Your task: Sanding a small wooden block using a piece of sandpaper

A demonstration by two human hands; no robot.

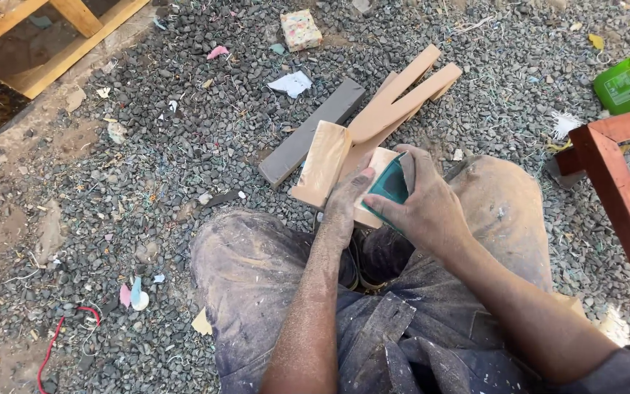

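- Pale forked wooden piece point(373, 142), stiff, light, dusty: propped on the lap, prongs toward 1 o'clock.
- Left hand point(344, 208) steadies its block end, grip pressed flat.
- Right hand point(424, 204) pinches soft folded green sandpaper point(390, 186).

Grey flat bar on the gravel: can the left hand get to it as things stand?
Probably yes. The grey flat bar lies uncovered just beyond the wooden piece that the left hand steadies; only gravel surrounds its near end. The hand would have to let go of the wood.
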